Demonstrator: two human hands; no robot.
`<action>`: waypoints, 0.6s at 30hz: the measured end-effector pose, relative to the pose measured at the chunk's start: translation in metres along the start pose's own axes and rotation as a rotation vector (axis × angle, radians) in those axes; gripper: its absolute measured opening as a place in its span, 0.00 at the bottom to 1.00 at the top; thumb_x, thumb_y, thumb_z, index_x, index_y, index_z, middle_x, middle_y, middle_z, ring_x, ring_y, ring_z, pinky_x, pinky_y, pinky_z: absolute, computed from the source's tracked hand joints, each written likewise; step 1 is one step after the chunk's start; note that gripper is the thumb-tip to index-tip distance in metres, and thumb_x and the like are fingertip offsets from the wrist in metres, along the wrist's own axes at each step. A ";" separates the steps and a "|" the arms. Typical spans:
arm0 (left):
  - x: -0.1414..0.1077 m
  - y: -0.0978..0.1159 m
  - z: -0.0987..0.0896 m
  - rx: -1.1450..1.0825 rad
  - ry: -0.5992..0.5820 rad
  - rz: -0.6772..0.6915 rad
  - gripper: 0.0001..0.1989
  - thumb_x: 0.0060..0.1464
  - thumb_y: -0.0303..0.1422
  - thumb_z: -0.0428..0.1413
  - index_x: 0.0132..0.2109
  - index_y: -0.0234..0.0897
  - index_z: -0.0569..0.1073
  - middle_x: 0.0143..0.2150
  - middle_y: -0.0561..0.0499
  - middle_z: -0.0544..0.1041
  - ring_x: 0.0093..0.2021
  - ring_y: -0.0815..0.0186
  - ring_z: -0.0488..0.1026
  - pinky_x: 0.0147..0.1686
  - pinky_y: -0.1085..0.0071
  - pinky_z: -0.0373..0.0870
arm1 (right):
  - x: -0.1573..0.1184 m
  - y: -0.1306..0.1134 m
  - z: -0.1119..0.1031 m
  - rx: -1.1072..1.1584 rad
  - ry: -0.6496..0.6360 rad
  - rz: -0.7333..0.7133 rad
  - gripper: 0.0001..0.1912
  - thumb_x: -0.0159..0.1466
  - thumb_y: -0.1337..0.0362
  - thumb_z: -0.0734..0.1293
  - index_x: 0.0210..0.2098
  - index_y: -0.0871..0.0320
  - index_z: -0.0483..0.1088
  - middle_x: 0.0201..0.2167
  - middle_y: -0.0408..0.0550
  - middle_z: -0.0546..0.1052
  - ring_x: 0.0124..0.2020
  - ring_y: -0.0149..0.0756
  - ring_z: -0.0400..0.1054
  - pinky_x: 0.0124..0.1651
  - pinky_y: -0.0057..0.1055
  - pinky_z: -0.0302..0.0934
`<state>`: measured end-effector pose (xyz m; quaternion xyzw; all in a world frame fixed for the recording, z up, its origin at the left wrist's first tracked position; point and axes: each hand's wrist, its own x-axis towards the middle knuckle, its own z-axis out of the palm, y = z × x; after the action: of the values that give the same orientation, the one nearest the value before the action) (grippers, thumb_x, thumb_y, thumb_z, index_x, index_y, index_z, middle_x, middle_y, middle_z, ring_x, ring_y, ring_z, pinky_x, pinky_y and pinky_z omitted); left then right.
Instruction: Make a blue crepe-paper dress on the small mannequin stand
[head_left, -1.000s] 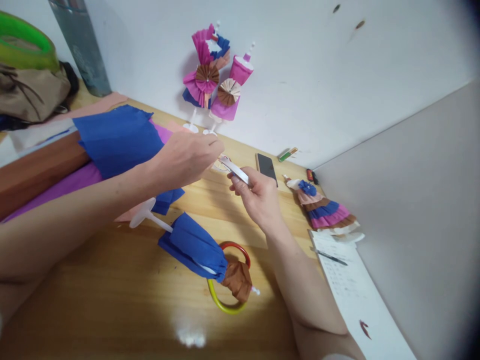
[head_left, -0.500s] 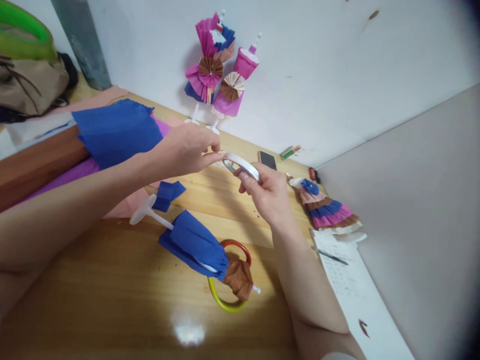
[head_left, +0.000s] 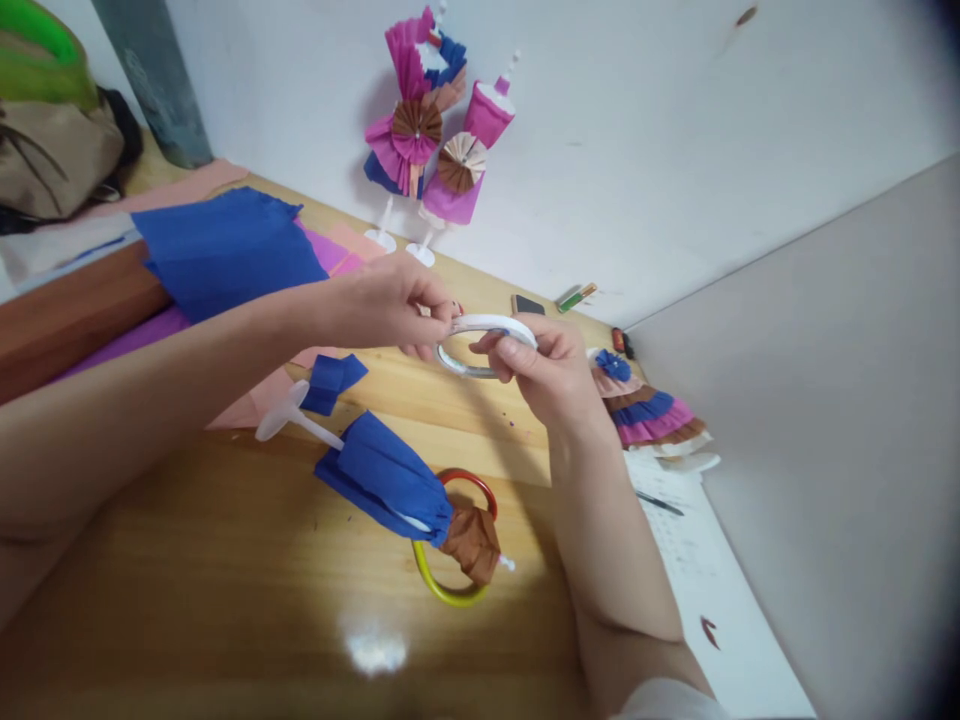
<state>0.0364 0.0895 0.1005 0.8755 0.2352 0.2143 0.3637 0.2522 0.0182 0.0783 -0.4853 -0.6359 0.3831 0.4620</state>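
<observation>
Over the middle of the table, my right hand (head_left: 551,365) grips a thin roll of white tape (head_left: 491,323) by its right side, thumb on the ring. At the roll's left edge, my left hand (head_left: 401,305) is closed, its thumb and finger pinching there; whether a tape end is between them is hidden. Below lies a dress-form figure (head_left: 390,480) on its side, with a blue crepe paper skirt, a brown top and a white stand. Its top rests over a red and yellow ring (head_left: 431,585). Small blue paper scraps (head_left: 330,380) lie beside the stand.
Two dressed paper figures (head_left: 457,165) stand against the wall. Crepe paper sheets (head_left: 225,245) are piled at left, near a bag (head_left: 56,150) and a dark bottle (head_left: 154,80). At right lie a layered-dress figure (head_left: 649,415), a written sheet (head_left: 690,560), a pen (head_left: 660,502) and a phone (head_left: 527,304).
The tape roll has turned so that its ring opening shows more. My right hand has shifted slightly right, and my left hand has come to pinch at the roll's edge. The view has shifted a little.
</observation>
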 end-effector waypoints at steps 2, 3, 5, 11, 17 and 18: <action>-0.001 0.006 0.000 -0.122 -0.088 -0.052 0.09 0.56 0.28 0.53 0.30 0.35 0.76 0.26 0.54 0.81 0.27 0.72 0.78 0.30 0.77 0.72 | 0.002 0.005 -0.003 0.070 -0.004 -0.005 0.22 0.52 0.44 0.74 0.26 0.58 0.75 0.15 0.39 0.67 0.17 0.29 0.56 0.23 0.30 0.55; -0.001 0.009 0.000 -0.123 -0.099 -0.057 0.09 0.56 0.28 0.54 0.30 0.36 0.77 0.26 0.54 0.81 0.26 0.72 0.78 0.30 0.77 0.73 | 0.002 0.007 -0.005 0.077 -0.009 -0.017 0.24 0.52 0.41 0.73 0.27 0.58 0.75 0.16 0.40 0.68 0.18 0.29 0.57 0.24 0.31 0.57; -0.002 0.013 0.002 -0.063 -0.080 -0.039 0.09 0.56 0.27 0.55 0.30 0.36 0.78 0.26 0.54 0.81 0.26 0.72 0.78 0.30 0.77 0.73 | 0.004 0.011 -0.007 0.034 -0.005 -0.075 0.26 0.54 0.39 0.70 0.32 0.58 0.76 0.21 0.43 0.72 0.22 0.33 0.65 0.28 0.33 0.63; 0.000 0.010 0.006 -0.141 -0.087 -0.028 0.10 0.56 0.28 0.54 0.30 0.35 0.79 0.25 0.51 0.81 0.26 0.70 0.78 0.29 0.75 0.74 | -0.001 0.005 0.000 -0.486 0.295 -0.511 0.23 0.63 0.45 0.66 0.49 0.54 0.72 0.51 0.56 0.74 0.55 0.51 0.68 0.54 0.50 0.66; 0.000 0.009 0.007 0.017 -0.033 0.031 0.11 0.56 0.30 0.54 0.30 0.36 0.79 0.21 0.53 0.77 0.25 0.70 0.76 0.29 0.75 0.72 | -0.016 -0.014 0.018 -0.718 0.263 -0.582 0.08 0.66 0.57 0.66 0.41 0.52 0.74 0.48 0.55 0.74 0.45 0.48 0.71 0.43 0.47 0.69; 0.000 0.009 0.008 0.040 -0.037 0.033 0.11 0.56 0.30 0.53 0.29 0.36 0.78 0.20 0.53 0.77 0.25 0.71 0.76 0.29 0.75 0.72 | -0.017 -0.016 0.020 -0.724 0.245 -0.581 0.07 0.66 0.59 0.67 0.40 0.52 0.75 0.47 0.55 0.75 0.44 0.46 0.71 0.42 0.46 0.69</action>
<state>0.0430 0.0795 0.1023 0.8901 0.2183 0.1994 0.3470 0.2307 -0.0028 0.0836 -0.4586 -0.7786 -0.0679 0.4229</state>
